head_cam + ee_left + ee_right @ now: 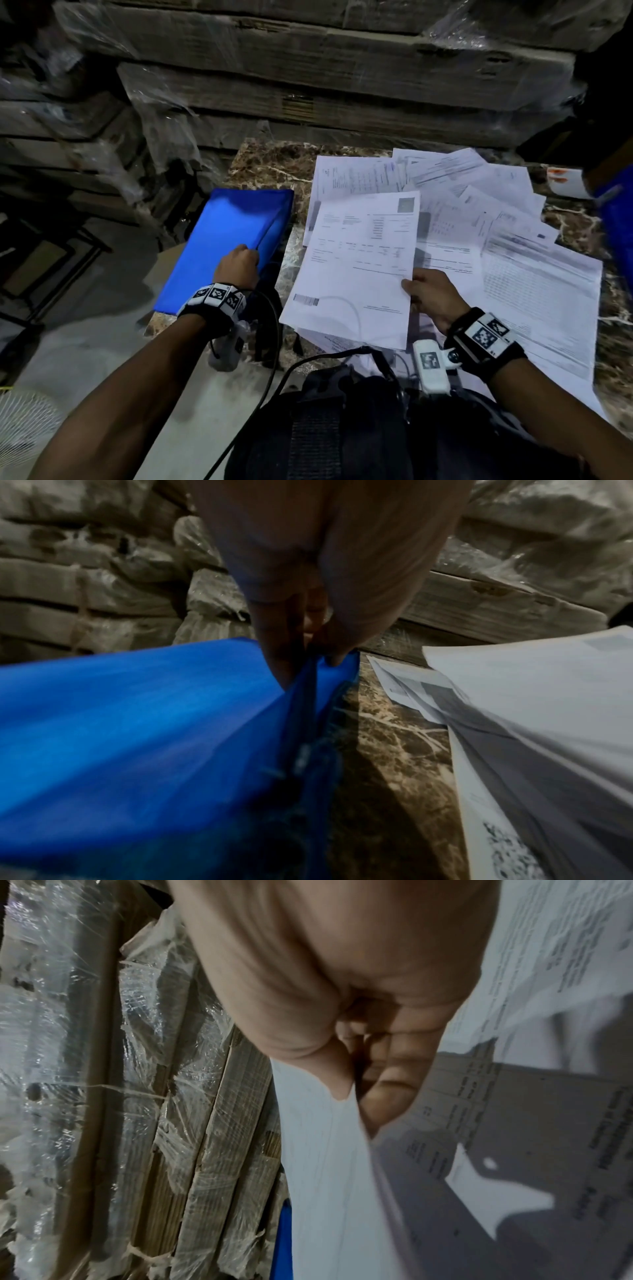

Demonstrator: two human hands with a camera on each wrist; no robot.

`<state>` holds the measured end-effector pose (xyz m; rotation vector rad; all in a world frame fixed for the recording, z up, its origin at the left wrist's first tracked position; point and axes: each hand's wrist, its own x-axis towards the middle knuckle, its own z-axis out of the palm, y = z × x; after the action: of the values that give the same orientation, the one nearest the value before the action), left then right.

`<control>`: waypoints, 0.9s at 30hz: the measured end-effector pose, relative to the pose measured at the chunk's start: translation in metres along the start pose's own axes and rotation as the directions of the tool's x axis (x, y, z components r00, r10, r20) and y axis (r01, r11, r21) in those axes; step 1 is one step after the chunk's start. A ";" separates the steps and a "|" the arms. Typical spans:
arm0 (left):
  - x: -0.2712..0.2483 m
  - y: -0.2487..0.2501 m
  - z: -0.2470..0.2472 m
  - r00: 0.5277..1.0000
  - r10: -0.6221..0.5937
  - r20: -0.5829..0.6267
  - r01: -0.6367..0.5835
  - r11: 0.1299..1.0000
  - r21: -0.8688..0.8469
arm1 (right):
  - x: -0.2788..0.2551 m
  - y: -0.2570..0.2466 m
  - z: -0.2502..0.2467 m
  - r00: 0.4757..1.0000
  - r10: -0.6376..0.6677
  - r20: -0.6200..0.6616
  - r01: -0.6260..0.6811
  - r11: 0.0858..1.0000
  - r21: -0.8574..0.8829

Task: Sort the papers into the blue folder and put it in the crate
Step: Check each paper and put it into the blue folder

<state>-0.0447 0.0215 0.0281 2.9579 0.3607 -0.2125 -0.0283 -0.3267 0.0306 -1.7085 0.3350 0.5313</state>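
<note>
Big brown boxes (308,78) wrapped in shiny plastic are stacked up behind a brown stone tabletop (270,164) with pale lines in it. Many white papers (479,205) lie spread out on its right side, one over the other, so they are easy to see and pick.

On the left lies the blue folder (222,246). It hangs partly off the tabletop's left edge. The left hand (238,265) pinches the top cover by its right edge and lifts it a little. In the left wrist view the fingers (274,653) sit on both sides of that blue edge. I think the cover is held up to make a gap, so a sheet can slide in.

The right hand (433,298) grips a few sheets (356,267) by their right edge, thumb on top and fingers below. The sheets are up off the pile and tilted toward the folder, just beside it, not yet inside. Holding them by one edge lets the far edge go in first, I guess.

At the far right edge there is something blue (616,236), maybe the crate, but I cannot tell. The folder is not in any crate yet.

Most papers are not sorted yet, so the job looks just begun.
</note>
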 end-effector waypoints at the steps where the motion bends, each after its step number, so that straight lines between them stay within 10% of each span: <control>1: -0.003 0.001 -0.003 1.000 -0.001 -0.008 0.001 0.999 0.041 | -0.001 -0.003 0.003 0.999 -0.004 0.032 0.004 1.000 0.000; 12: -0.028 -0.004 -0.008 0.999 0.023 0.034 -0.032 0.964 0.265 | -0.006 -0.017 0.020 0.963 0.030 0.268 -0.013 0.998 -0.065; 27: -0.051 -0.014 0.011 0.987 0.161 0.014 -0.158 0.978 -0.139 | 0.014 -0.030 0.040 0.930 0.164 0.329 -0.159 0.986 -0.042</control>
<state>-0.0983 0.0217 0.0238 2.8273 0.1274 -0.1962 -0.0081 -0.2808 0.0429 -1.5794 0.2287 0.9317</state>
